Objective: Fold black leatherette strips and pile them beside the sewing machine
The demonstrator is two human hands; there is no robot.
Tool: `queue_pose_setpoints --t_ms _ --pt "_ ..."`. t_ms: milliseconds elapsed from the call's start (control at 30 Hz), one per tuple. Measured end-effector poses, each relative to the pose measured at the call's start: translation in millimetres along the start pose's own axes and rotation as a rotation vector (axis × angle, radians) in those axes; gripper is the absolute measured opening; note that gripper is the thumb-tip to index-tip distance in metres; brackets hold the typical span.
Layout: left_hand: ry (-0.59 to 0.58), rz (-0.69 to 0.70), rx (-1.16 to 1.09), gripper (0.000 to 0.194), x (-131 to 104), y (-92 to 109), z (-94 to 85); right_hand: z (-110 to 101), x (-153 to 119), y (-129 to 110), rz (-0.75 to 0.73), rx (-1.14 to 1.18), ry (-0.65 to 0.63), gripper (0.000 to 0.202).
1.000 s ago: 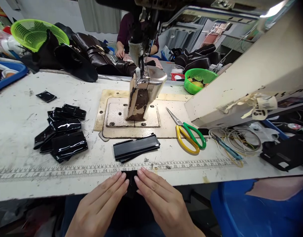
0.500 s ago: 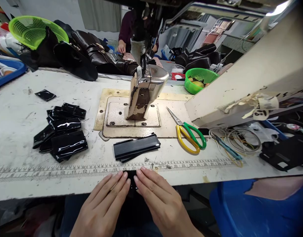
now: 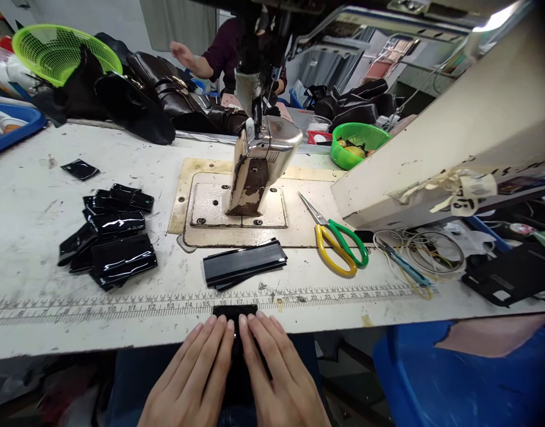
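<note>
At the table's front edge lies a black glossy leather-like piece (image 3: 235,310), partly covered by my fingers. My left hand (image 3: 192,370) rests on its left side, fingers stretched out and lying flat. My right hand (image 3: 279,370) lies flat the same way on the right side, its fingertips close to the left ones. Both thumbs are hidden. Just beyond, a small stack of black strips (image 3: 245,264) lies in front of the sewing machine post (image 3: 258,172). A heap of folded glossy black pieces (image 3: 123,258) sits to the left.
Scissors (image 3: 338,243) with yellow and green handles lie right of the strips. A printed ruler (image 3: 165,305) runs along the front edge. Farther right are tangled cords (image 3: 432,252). Black boots (image 3: 165,89) and a green basket (image 3: 63,56) stand behind. Another person's hand (image 3: 185,56) shows at the back.
Both my hands have drawn back slightly toward me and closer together, showing more of the black piece's far edge. The other person's hand has risen to the left.
</note>
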State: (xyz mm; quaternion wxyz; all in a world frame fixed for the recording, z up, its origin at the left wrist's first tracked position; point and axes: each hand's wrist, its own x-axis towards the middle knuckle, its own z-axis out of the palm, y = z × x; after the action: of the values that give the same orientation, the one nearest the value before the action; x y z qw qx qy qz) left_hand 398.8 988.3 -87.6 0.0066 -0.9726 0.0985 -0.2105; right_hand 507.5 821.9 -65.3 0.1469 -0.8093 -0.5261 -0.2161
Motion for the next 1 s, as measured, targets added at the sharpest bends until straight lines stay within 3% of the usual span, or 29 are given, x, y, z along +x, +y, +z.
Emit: queue_pose_setpoints --t_ms 133,467,600,800,1000 --pt "0.034 -0.057 -0.031 0.051 2.7 7.1 6.8 2.9 -1.0 -1.8 -0.029 -0.015 0.002 0.043" --pt "0.142 -0.214 -0.178 0.049 19.7 18.8 9.7 19.0 2.1 -18.7 0.111 -0.066 0.062 0.049" --pt "0.183 -0.190 -0.153 0.047 24.6 16.4 10.3 22.1 3.1 -22.2 0.112 -0.085 0.068 0.045" --pt "0.210 -0.118 -0.159 0.045 16.1 7.9 10.0 5.0 -14.7 -2.8 -0.027 0.047 -0.061 0.050" --pt "0.276 -0.078 -0.181 0.041 18.7 -4.0 5.9 7.6 -18.3 -2.2 -0.007 0.066 -0.014 0.049"
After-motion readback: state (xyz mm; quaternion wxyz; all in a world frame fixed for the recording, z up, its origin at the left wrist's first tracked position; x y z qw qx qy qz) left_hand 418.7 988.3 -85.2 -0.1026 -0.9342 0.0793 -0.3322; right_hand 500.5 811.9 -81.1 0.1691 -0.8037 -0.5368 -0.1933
